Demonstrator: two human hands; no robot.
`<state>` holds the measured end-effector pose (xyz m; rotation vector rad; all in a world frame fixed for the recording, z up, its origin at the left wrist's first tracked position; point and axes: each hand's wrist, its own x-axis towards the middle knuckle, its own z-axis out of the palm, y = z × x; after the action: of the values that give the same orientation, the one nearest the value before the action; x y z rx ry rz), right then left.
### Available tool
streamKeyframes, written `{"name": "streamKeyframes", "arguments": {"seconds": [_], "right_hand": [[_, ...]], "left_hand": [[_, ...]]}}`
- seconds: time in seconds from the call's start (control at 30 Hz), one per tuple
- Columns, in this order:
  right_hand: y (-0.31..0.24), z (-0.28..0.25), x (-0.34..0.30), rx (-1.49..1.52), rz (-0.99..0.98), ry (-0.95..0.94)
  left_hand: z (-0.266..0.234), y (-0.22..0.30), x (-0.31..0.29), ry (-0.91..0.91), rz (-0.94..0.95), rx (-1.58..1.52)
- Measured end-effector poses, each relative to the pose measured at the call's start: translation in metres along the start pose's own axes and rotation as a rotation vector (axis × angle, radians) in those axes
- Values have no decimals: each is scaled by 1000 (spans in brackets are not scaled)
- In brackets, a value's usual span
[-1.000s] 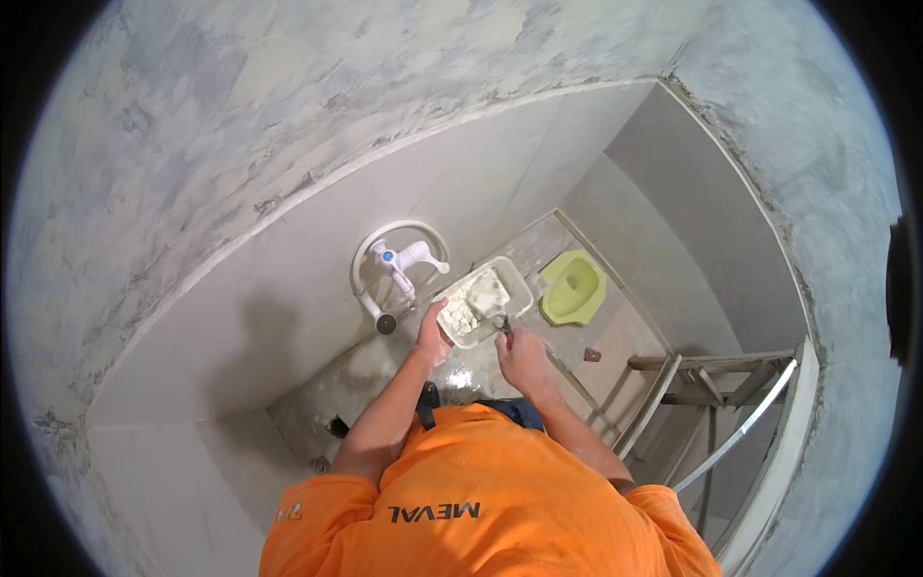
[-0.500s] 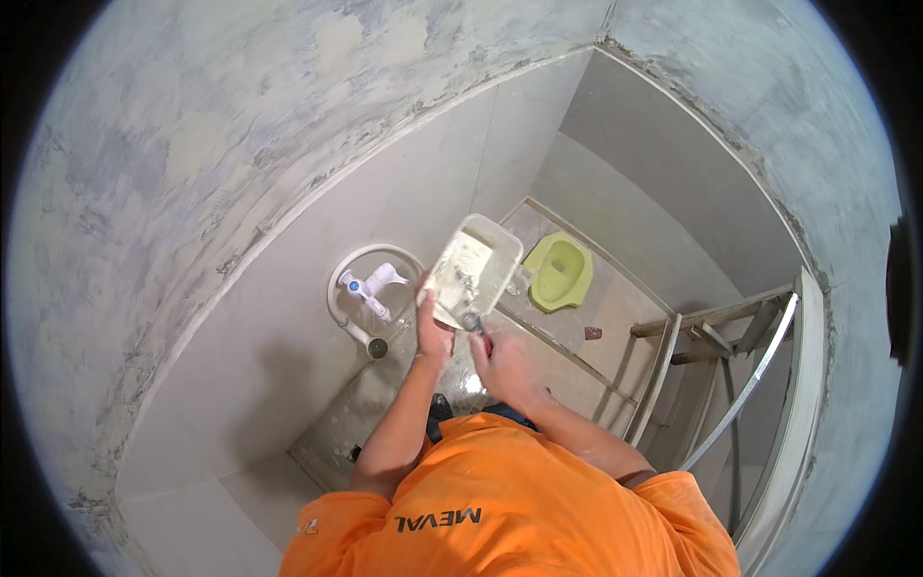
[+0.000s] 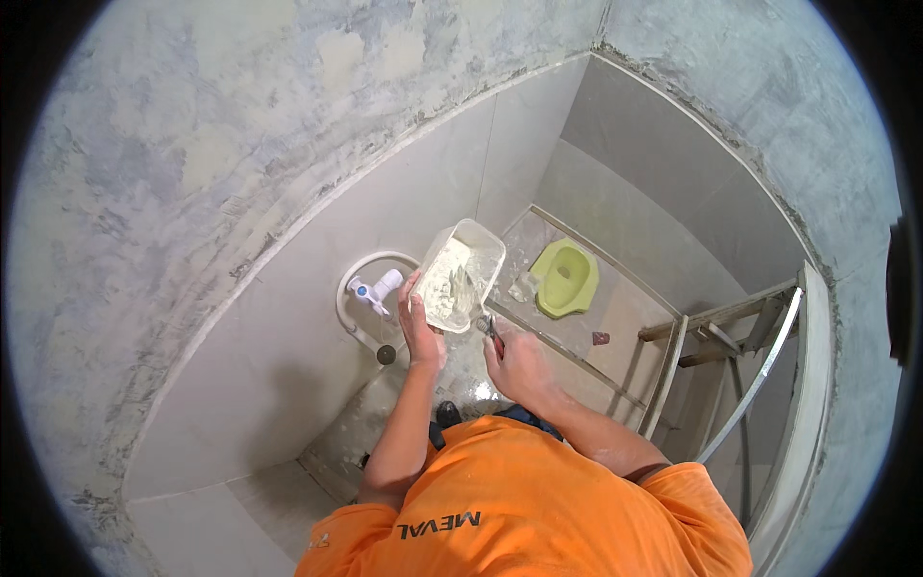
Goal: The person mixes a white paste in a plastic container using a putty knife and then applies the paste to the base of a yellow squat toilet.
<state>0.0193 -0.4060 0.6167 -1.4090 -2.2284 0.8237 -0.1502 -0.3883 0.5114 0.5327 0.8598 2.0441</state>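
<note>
My left hand (image 3: 420,327) grips the side of a translucent white plastic tub (image 3: 492,252), tilted in front of me. White paste (image 3: 441,272) coats its inside, streaked and ridged near the middle. In my right hand (image 3: 522,365), closed around a red-and-black handle, is what looks like a putty knife (image 3: 495,337). Its grey metal neck lies at the tub's near right rim; the working end is hard to tell from the paste.
A white tap (image 3: 378,288) with a pipe looped round it is on the left wall. Beyond the tub, a yellow-green squat toilet (image 3: 565,277) is set in a raised floor. A ladder (image 3: 812,385) stands at right. Patchy grey-white coating covers the upper walls (image 3: 240,125).
The tub has shifted slightly left and tilted differently, showing more of its paste. My right hand has moved a little right and down with the putty knife.
</note>
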Motion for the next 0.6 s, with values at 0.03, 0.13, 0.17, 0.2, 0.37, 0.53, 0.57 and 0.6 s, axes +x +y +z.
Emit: {"name": "streamKeyframes", "arguments": {"seconds": [0.03,0.13,0.17,0.2,0.37,0.53,0.57,0.6], "right_hand": [[-1,4,-1,64,9,22],[8,20,0,189,3,57],[5,20,3,195,-1,65],[1,21,7,472,249,-47],[0,32,19,1170,619,-189],[-5,31,20,598,244,29],[-3,28,19,592,240,25],[0,24,17,404,159,115]], "left_hand": [[1,1,-1,38,9,22],[2,5,-1,84,-20,10],[2,6,0,106,-56,-32],[3,6,0,96,-52,-29],[7,4,7,129,-35,18],[0,3,6,109,-85,-5],[-1,3,5,122,-131,-70],[-3,3,4,127,-125,-76]]}}
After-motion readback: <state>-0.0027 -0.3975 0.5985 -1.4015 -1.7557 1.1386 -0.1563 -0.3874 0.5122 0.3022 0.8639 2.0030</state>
